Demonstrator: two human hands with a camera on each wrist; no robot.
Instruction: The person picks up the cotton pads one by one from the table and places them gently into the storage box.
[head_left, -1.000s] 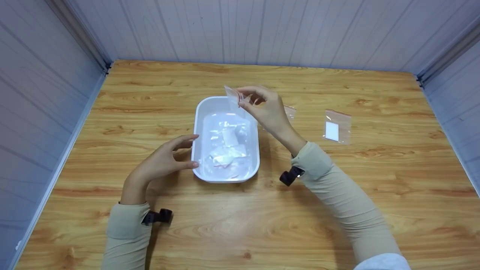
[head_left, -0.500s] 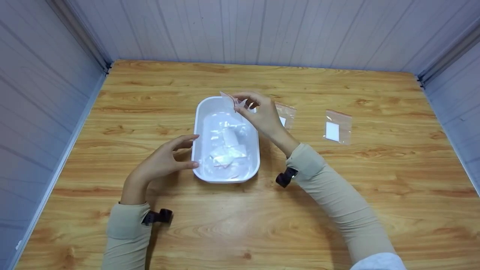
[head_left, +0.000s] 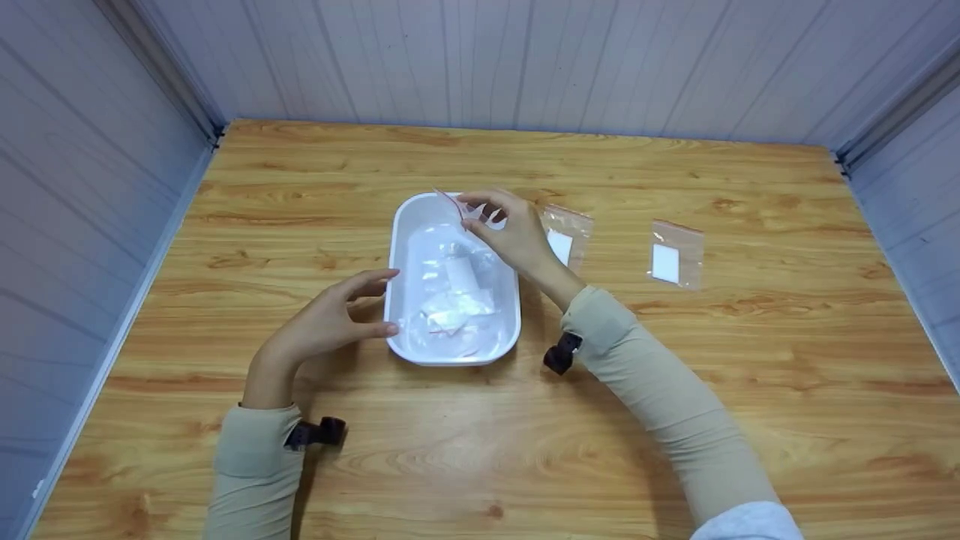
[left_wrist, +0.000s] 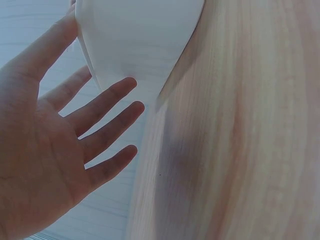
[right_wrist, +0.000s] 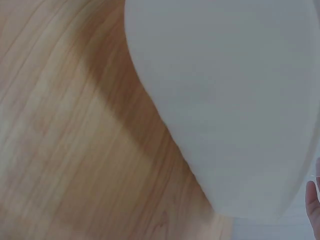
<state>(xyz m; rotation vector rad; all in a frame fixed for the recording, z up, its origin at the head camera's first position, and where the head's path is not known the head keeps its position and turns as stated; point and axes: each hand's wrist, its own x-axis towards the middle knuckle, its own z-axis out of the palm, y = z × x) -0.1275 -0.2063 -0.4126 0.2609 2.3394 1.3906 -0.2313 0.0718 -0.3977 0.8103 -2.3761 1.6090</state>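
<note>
A white plastic tub (head_left: 405, 225) stands mid-table in the head view, with several clear zip bags (head_left: 461, 276) lying loose inside. My left hand (head_left: 322, 319) touches its left rim with thumb and fingertips. Seen from the left wrist, that hand (left_wrist: 45, 140) is spread, its fingers fairly straight beside the tub's wall (left_wrist: 140, 45). Over the tub's far right corner, my right hand (head_left: 514, 232) pinches a clear zip bag (head_left: 451, 206) with a red seal strip. The right wrist view is mostly tub wall (right_wrist: 225, 100); part of a hand (right_wrist: 312, 200) shows at its right edge.
To the right of the tub, two clear zip bags lie flat on the wooden table (head_left: 750, 360), each with a white rectangle inside: a nearer bag (head_left: 560, 244), partly behind the right hand, and a farther bag (head_left: 665, 262). Pale panels (head_left: 480, 67) enclose the back and sides.
My right hand has moved left and slightly toward me with its pinched zip bag, farther over the tub. More of the nearer table bag now shows. The left hand has stayed still.
</note>
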